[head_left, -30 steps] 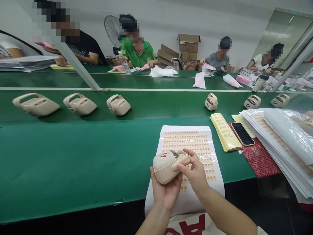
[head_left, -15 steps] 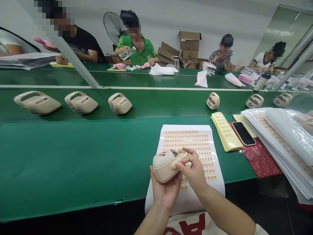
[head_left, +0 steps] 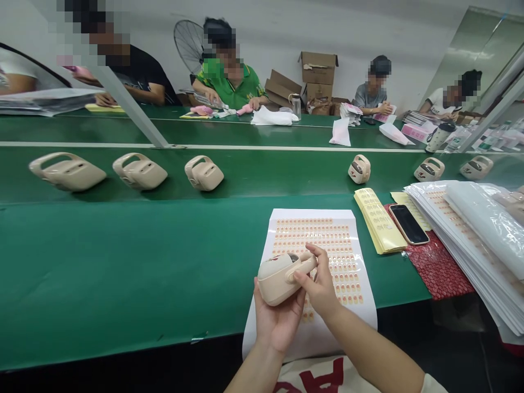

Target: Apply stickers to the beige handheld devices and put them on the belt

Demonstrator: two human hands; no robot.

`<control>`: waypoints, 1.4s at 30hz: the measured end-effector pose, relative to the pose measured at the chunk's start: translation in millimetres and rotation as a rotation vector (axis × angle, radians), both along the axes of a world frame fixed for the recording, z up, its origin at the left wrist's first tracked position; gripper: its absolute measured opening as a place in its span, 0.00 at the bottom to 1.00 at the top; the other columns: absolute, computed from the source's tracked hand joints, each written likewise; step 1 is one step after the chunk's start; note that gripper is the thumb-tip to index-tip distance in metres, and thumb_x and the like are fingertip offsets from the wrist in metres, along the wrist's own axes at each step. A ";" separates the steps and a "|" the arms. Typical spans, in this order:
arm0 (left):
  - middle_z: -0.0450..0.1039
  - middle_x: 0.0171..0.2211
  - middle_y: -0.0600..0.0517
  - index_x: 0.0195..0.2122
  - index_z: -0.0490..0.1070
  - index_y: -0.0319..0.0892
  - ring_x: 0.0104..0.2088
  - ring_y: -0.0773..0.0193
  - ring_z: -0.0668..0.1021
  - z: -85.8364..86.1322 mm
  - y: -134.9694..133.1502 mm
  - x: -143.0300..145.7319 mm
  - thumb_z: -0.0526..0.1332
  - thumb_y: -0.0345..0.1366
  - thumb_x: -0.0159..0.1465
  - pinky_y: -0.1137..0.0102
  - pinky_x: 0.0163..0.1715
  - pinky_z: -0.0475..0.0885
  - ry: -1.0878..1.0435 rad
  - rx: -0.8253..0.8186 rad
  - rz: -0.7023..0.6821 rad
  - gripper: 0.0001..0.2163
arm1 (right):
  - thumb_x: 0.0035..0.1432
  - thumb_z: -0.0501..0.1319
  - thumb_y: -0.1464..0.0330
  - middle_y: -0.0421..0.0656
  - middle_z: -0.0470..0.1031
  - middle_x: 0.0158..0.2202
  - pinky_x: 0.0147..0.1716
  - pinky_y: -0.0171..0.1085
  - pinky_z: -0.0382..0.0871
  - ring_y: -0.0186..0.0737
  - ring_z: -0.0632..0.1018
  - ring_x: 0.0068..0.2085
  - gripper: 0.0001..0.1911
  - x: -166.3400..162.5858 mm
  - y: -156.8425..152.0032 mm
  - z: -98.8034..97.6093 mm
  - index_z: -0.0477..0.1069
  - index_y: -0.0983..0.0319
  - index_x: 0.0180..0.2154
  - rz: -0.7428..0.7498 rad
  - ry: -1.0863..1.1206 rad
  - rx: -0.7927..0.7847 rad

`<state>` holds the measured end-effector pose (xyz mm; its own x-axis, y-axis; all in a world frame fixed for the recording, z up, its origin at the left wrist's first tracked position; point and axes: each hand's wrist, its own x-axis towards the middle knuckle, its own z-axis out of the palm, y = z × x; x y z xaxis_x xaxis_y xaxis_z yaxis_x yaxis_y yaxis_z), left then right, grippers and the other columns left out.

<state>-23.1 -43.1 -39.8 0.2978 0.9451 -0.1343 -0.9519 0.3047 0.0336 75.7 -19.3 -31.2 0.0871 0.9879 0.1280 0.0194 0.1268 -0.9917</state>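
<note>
Showing less of its red print (head_left: 274, 258) than a second ago, the cream device (head_left: 278, 286) is cradled above the sticker sheet (head_left: 347, 273) by the left hand (head_left: 279, 322), its handle (head_left: 303, 265) held by the right hand (head_left: 322, 286), fingers curled; its side is better exposed.

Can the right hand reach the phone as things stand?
Probably yes: the phone lies uncovered beside the yellow label sheets, nothing tall between, though the right hand is on the beige device.
</note>
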 end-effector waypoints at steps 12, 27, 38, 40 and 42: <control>0.68 0.52 0.49 0.49 0.67 0.47 0.57 0.52 0.63 -5.9 4.7 -16.3 0.50 0.46 0.63 0.62 0.52 0.66 0.006 0.086 0.018 0.17 | 0.52 0.58 0.73 0.50 0.71 0.47 0.40 0.51 0.68 0.52 0.71 0.47 0.15 48.1 -54.8 -57.3 0.67 0.62 0.44 0.131 -0.912 0.341; 0.72 0.47 0.43 0.50 0.66 0.42 0.49 0.52 0.73 -8.4 4.1 -18.8 0.53 0.46 0.61 0.60 0.48 0.70 0.103 0.078 0.131 0.19 | 0.57 0.54 0.74 0.46 0.75 0.38 0.32 0.44 0.68 0.44 0.75 0.37 0.06 47.8 -67.1 -64.1 0.69 0.61 0.33 0.062 -0.941 0.582; 0.64 0.53 0.48 0.54 0.60 0.53 0.50 0.47 0.70 -2.1 -3.3 -29.6 0.73 0.30 0.33 0.56 0.47 0.68 1.300 0.345 0.295 0.44 | 0.50 0.61 0.55 0.47 0.68 0.43 0.48 0.48 0.64 0.47 0.68 0.50 0.15 67.8 -10.3 41.2 0.68 0.60 0.25 0.174 -0.111 -0.018; 0.64 0.53 0.47 0.52 0.63 0.53 0.52 0.44 0.67 -4.2 -6.0 -30.2 0.73 0.31 0.33 0.51 0.51 0.63 1.417 0.446 0.257 0.42 | 0.49 0.62 0.57 0.46 0.68 0.44 0.50 0.48 0.62 0.46 0.68 0.51 0.13 61.1 -4.6 59.0 0.69 0.60 0.24 0.289 -0.125 0.012; 0.63 0.54 0.46 0.52 0.63 0.53 0.53 0.43 0.66 -6.4 -7.3 -31.3 0.73 0.31 0.34 0.50 0.52 0.60 1.476 0.545 0.223 0.41 | 0.49 0.63 0.61 0.44 0.68 0.44 0.51 0.48 0.60 0.44 0.68 0.50 0.10 53.0 -1.5 68.4 0.69 0.60 0.24 0.382 -0.204 0.020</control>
